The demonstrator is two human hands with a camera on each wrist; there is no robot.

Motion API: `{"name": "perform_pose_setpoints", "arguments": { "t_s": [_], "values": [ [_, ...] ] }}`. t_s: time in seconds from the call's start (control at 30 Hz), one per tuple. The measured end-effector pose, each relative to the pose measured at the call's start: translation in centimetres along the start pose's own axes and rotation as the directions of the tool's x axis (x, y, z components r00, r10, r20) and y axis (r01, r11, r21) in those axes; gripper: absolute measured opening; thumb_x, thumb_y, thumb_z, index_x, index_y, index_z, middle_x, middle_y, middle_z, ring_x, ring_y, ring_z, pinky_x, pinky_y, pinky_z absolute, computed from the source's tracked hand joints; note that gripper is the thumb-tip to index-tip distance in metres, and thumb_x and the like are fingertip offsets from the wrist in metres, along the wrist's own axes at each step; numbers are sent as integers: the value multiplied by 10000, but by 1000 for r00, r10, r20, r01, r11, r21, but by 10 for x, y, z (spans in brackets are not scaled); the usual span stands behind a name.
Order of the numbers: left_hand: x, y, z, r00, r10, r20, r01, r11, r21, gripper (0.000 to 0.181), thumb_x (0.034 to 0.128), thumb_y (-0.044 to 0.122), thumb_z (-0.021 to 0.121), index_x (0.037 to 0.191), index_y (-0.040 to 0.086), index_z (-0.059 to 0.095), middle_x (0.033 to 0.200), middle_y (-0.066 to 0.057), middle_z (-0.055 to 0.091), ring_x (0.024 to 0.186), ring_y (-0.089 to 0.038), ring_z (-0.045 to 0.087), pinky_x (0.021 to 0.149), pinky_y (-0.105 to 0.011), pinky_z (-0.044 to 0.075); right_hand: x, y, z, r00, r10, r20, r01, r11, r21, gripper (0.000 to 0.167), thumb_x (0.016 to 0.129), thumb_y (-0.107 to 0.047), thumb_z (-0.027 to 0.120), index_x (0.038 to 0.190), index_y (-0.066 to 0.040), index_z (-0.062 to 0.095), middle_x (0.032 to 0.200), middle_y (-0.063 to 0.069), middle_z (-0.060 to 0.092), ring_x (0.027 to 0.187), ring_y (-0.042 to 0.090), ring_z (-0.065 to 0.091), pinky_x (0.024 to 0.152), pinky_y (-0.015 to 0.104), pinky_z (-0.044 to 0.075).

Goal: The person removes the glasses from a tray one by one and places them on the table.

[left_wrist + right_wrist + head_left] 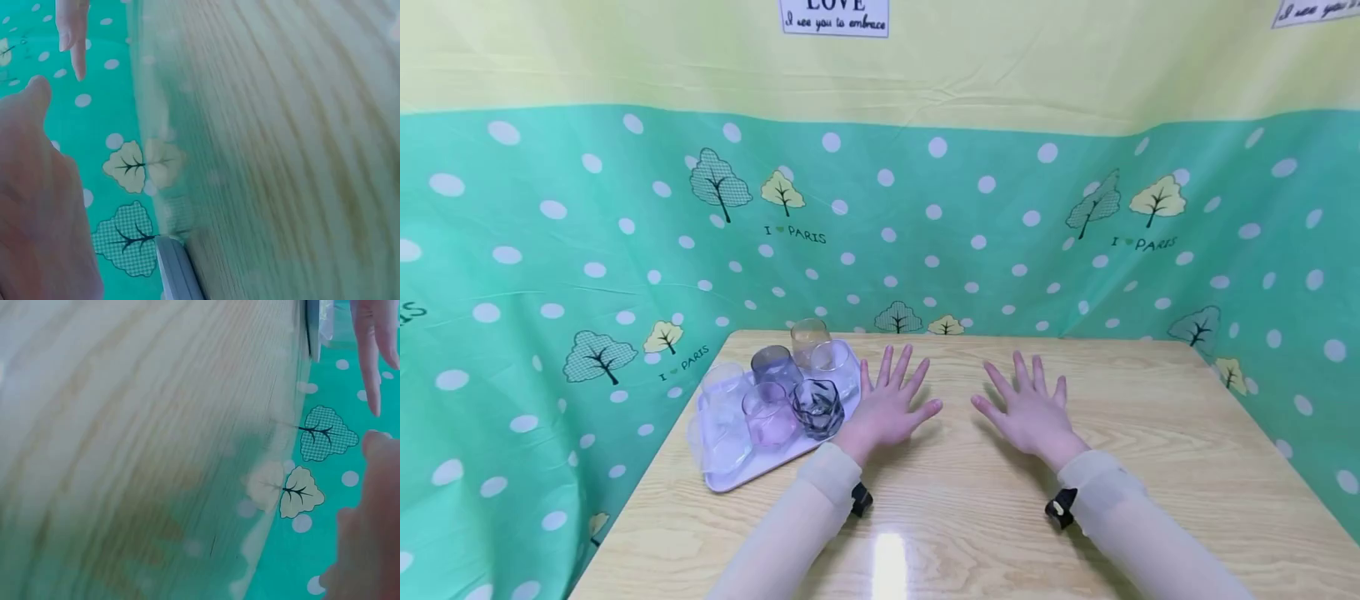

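My left hand [883, 410] is held over the table with its fingers straight and spread, holding nothing. Just to its left is a white tray [727, 481] with several drinking glasses. Nearest to that hand is a dark faceted glass [817, 408]; beside it are a pink glass [771, 417] and a purple-grey glass [777, 367]. An amber glass [809, 335] and a clear glass [835, 360] are at the tray's back. More clear glassware [724, 417] fills the left end. My right hand [1028, 414], likewise spread and holding nothing, is over the table's middle right.
The light wood table [1180, 433] reaches back to a green dotted curtain [925, 217] that hangs behind it and at both sides. Dark bands with small devices sit at both wrists, below the sleeves [782, 533].
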State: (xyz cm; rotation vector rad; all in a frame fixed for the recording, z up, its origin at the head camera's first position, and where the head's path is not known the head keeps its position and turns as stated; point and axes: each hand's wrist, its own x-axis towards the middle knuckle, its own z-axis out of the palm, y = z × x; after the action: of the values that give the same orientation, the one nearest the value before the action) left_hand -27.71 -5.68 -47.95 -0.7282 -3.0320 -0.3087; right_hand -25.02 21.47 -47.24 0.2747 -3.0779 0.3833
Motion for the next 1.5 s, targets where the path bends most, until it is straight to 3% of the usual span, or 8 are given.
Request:
{"name": "perform_pose_setpoints", "arguments": {
  "t_s": [0.2, 0.4, 0.63, 0.83, 0.97, 1.03, 1.13, 1.5],
  "values": [
    [-20, -8, -12, 997, 47, -54, -58, 971, -231, 747, 1103, 645, 376, 1729, 295, 166, 1796, -31, -35, 1646, -311, -32, 1291, -638, 10, 0, -11, 5, 998, -41, -56, 49, 985, 165, 776, 1095, -673, 377, 1683, -167, 363, 1721, 283, 251, 1572, 546, 203, 1193, 786, 234],
    [-61, -26, -44, 976, 40, -212, -148, 839, -524, 598, 1126, 425, 532, 1639, 131, 440, 1690, -48, 404, 1528, -299, 432, 1251, -525, 344, 7, -35, 13, 999, -43, -15, 45, 858, 512, 656, 1095, -528, 559, 1594, -106, 506, 1570, 215, 545, 1417, 437, 537, 1189, 626, 402],
    [-106, -62, -91, 860, -26, -509, -324, 744, -584, 357, 1075, 114, 625, 1418, 26, 677, 1333, -135, 739, 1178, -253, 726, 986, -351, 602, 22, -81, 26, 996, -62, 58, 1, 697, 717, 522, 1064, -355, 681, 1526, -128, 594, 1411, 108, 681, 1264, 311, 655, 1075, 508, 541],
    [-147, -105, -122, 775, -197, -600, -291, 732, -616, 340, 1063, 7, 618, 1394, 26, 694, 1256, -157, 762, 1093, -64, 721, 939, -182, 572, 32, -112, 41, 991, -81, 108, -27, 665, 746, 547, 1041, -305, 712, 1534, -109, 579, 1447, 147, 654, 1306, 347, 637, 1087, 508, 537],
    [-171, -136, -129, 717, -329, -614, -228, 722, -653, 375, 1049, -27, 636, 1421, 4, 669, 1356, -134, 727, 1142, -50, 711, 957, -158, 557, 38, -124, 50, 988, -74, 137, -51, 679, 733, 597, 1024, -286, 734, 1558, -95, 547, 1494, 163, 618, 1335, 348, 615, 1132, 513, 501],
    [-181, -151, -127, 704, -377, -602, -184, 722, -667, 413, 1045, -19, 652, 1457, 4, 641, 1426, -98, 694, 1201, -43, 684, 977, -138, 536, 41, -127, 53, 988, -67, 139, -55, 692, 719, 612, 1014, -275, 745, 1563, -94, 543, 1499, 153, 616, 1308, 329, 624, 1119, 504, 511],
    [-192, -171, -120, 714, -410, -568, -129, 720, -682, 491, 1036, -17, 668, 1519, 7, 580, 1495, -38, 647, 1266, -16, 633, 988, -108, 508, 46, -131, 57, 989, -64, 133, -46, 718, 694, 619, 1004, -256, 757, 1560, -84, 545, 1483, 131, 632, 1248, 292, 638, 1085, 484, 532],
    [-222, -237, -73, 823, -485, -295, 91, 627, -774, 675, 1073, 101, 655, 1678, 128, 357, 1667, -149, 445, 1351, 32, 527, 980, -63, 463, 52, -135, 60, 987, -113, 118, 8, 757, 654, 548, 1002, -187, 760, 1493, -6, 598, 1289, 91, 717, 1183, 270, 657, 1078, 468, 528]
  ]
}}
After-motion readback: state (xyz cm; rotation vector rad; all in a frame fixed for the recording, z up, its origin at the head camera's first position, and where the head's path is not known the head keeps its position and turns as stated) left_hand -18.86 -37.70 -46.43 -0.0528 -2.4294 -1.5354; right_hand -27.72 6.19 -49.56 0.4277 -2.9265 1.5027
